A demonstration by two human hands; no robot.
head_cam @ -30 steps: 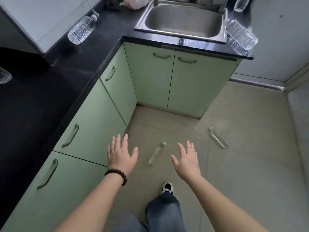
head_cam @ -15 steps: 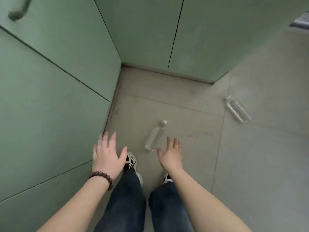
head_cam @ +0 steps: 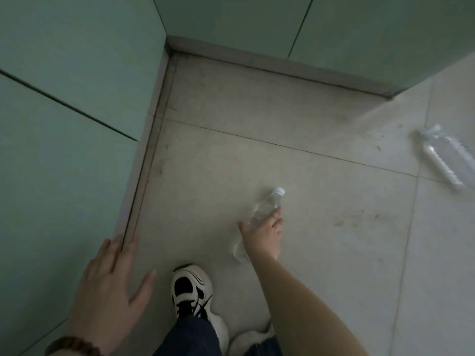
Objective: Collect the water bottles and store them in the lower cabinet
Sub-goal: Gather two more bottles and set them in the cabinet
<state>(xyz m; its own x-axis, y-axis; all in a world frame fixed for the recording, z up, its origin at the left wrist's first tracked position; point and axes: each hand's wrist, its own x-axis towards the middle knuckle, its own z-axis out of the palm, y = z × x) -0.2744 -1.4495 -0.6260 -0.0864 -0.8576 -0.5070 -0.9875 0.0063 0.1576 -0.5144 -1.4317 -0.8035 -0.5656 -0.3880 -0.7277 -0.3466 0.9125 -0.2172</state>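
Note:
A small clear water bottle (head_cam: 270, 204) with a white cap lies on the floor tiles, cap pointing away from me. My right hand (head_cam: 262, 235) is down over its middle, thumb on the left side and fingers on the right, closing around it. The bottle's base sticks out beside my wrist. A second clear bottle (head_cam: 442, 160) lies on the floor at the far right, blurred. My left hand (head_cam: 110, 286) hovers with its fingers spread by the foot of the left lower cabinet (head_cam: 64, 129), holding nothing.
Green lower cabinet doors, all closed, line the left side and the back (head_cam: 359, 34), meeting in a corner. My black and white shoe (head_cam: 191, 291) stands just left of the gripped bottle. Pale floor tiles stretch to the right.
I have bent lower and closer to the floor. My right hand has moved forward onto the near bottle and closed around it. My left hand stays spread near the cabinet.

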